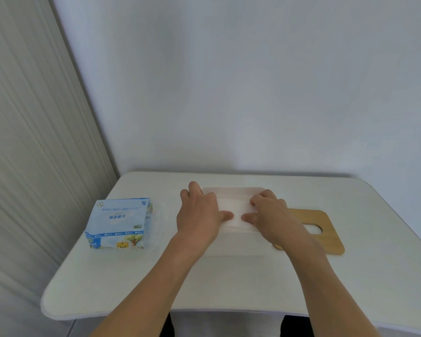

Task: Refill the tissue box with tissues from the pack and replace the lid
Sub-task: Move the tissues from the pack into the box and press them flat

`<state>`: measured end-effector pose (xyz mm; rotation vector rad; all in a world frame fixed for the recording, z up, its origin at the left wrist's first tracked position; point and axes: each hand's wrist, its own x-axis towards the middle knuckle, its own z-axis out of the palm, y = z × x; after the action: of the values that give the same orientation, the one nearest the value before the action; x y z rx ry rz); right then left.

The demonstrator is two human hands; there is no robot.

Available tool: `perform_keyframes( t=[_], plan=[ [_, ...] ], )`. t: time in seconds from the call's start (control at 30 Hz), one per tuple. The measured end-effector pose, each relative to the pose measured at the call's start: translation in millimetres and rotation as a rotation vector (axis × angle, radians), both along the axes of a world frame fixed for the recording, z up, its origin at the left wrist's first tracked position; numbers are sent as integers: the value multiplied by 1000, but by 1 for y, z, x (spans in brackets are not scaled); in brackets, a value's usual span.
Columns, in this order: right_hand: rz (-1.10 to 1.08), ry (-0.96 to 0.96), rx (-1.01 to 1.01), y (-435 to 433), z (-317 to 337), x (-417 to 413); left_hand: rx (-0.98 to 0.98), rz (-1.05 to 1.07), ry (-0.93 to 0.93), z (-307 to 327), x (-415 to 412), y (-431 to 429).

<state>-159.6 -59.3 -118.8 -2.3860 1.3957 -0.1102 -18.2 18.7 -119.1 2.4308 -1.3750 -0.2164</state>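
Observation:
A white tissue box [233,242] stands open in the middle of the table, with a white stack of tissues [233,205] lying in its top. My left hand [199,215] rests flat on the left part of the stack, fingers spread. My right hand [267,212] presses on the right part, fingers bent. The thumbs nearly meet over the stack's front. The wooden lid [326,229], with an oval slot, lies flat on the table right of the box, partly hidden by my right wrist. The blue and white tissue pack [119,222] sits to the left, its wrapper looking slack.
The white table [131,283] has rounded corners and stands against a pale wall. A ribbed curtain [34,142] hangs along the left side. Bare tabletop lies in front of the box, toward me.

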Motion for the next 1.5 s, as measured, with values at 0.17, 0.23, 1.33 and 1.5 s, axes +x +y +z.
perform_keyframes(
  t=[0.17,0.23,1.33,1.5],
  plan=[
    [38,19,69,5,4,2,109,-63,-17,7,9,8],
    [46,24,76,5,5,3,142,-81,-29,10,11,9],
    [-31,-237,-162,9,57,-40,-70,-87,-59,45,-20,9],
    [-54,-236,-181,-3,73,-67,-89,-186,-14,53,-37,1]
  ],
)
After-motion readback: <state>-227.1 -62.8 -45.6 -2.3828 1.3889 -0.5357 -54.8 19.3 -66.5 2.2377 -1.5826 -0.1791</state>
